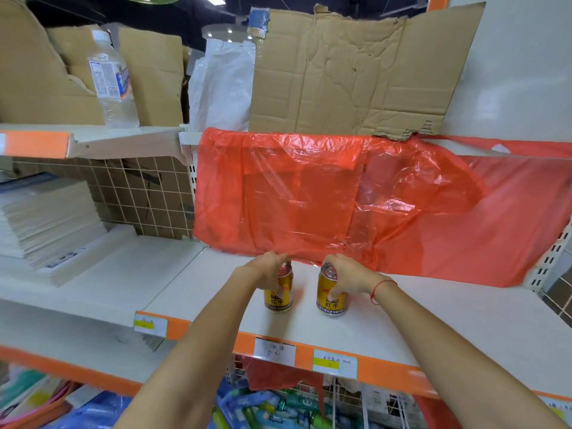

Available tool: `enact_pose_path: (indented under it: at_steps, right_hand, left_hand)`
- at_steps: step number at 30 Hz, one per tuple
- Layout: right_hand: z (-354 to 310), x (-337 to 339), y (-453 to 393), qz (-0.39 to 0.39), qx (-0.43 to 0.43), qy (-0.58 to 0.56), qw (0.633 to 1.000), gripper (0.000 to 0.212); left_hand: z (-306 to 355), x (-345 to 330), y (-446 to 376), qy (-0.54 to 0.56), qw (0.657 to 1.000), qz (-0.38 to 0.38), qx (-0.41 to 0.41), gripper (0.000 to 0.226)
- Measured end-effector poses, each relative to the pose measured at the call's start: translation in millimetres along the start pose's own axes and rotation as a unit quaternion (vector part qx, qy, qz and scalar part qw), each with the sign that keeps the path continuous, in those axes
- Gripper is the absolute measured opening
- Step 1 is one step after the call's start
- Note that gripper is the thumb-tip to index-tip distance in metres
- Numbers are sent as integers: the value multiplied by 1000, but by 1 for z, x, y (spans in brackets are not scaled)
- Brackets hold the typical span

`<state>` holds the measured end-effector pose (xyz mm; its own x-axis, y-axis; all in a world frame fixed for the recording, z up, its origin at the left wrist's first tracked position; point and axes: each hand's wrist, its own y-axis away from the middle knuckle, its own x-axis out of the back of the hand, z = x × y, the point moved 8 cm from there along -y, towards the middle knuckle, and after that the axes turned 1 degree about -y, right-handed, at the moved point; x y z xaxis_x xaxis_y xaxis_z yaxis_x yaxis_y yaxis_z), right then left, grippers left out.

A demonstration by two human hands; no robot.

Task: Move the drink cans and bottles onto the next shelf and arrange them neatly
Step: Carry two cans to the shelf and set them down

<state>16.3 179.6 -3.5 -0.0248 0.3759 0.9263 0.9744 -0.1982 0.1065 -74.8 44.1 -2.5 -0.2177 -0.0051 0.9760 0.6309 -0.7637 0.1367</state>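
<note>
Two bare forearms are stretched forward over the shelf [402,320]. The left hand [268,274] is curled round the top of one gold energy drink can [280,297], and the right hand [348,275] is curled round a second gold can [330,294] just beside it. Both cans are stood upright on the shelf. A red plastic sheet [340,196] is hung just beyond the hands.

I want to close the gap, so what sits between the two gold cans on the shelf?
Nothing: in the head view only bare white shelf shows between the left gold can and the right gold can.
</note>
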Motion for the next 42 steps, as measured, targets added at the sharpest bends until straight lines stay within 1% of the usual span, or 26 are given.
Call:
enact_pose_path:
  at_steps: [5,11,15,20,25,27,30,33,36,39,42]
  right_hand:
    - [-52,-4,-11,-17,57,22,998,74]
    - [-133,-23,-28,-32,135,43,989,74]
    - [-212,-44,-33,-40,208,56,976,72]
    - [-324,-84,-17,-65,294,57,952,66]
    - [-438,-133,22,-95,371,63,922,71]
    - [-484,-152,43,-108,404,64,906,72]
    - [-550,-181,79,-131,452,61,880,73]
    - [-610,-215,117,-151,495,63,853,77]
    - [-664,-249,160,-170,538,63,823,76]
    - [-713,-276,205,-193,583,58,787,78]
    - [-760,-298,249,-209,622,60,752,82]
  left_hand:
    - [-36,23,36,9,998,35,50,82]
    - [-99,40,103,16,988,65,141,78]
    - [-148,46,176,24,973,77,217,75]
    - [-210,41,289,31,944,86,318,77]
    - [-263,26,420,34,906,89,412,75]
    - [-282,16,477,39,884,95,457,79]
    - [-300,2,559,48,849,91,519,78]
    - [-310,-11,635,58,817,93,567,86]
    - [-313,-24,707,56,784,99,611,95]
    - [-308,-34,775,67,752,104,647,86]
    - [-300,-42,836,75,714,105,688,83]
